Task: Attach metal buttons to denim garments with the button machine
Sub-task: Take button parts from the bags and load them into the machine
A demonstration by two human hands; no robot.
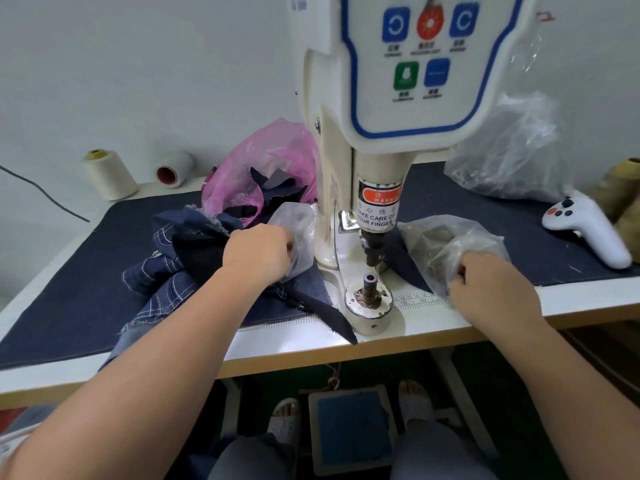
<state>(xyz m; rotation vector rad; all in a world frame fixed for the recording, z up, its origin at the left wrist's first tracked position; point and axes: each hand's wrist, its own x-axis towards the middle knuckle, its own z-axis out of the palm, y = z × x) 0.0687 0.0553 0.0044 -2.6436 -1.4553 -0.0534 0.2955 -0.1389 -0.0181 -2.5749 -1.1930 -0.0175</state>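
The cream button machine (349,188) stands at the table's middle, its punch above a round lower die (369,284). Left of it, my left hand (258,249) reaches with curled fingers into a small clear plastic bag (294,223); what the fingers hold is hidden. To the right, my right hand (485,282) has curled fingers inside another clear plastic bag (440,244) with small dark pieces in it. Loose denim pieces (180,265) with white stitching are piled under my left forearm. A dark denim strip (332,320) lies beside the die.
A pink plastic bag (263,161) of fabric scraps sits behind the denim. Thread cones (109,174) stand back left, a large clear bag (509,154) and a white handheld controller (588,226) at the right. A foot pedal (349,427) lies under the table between my feet.
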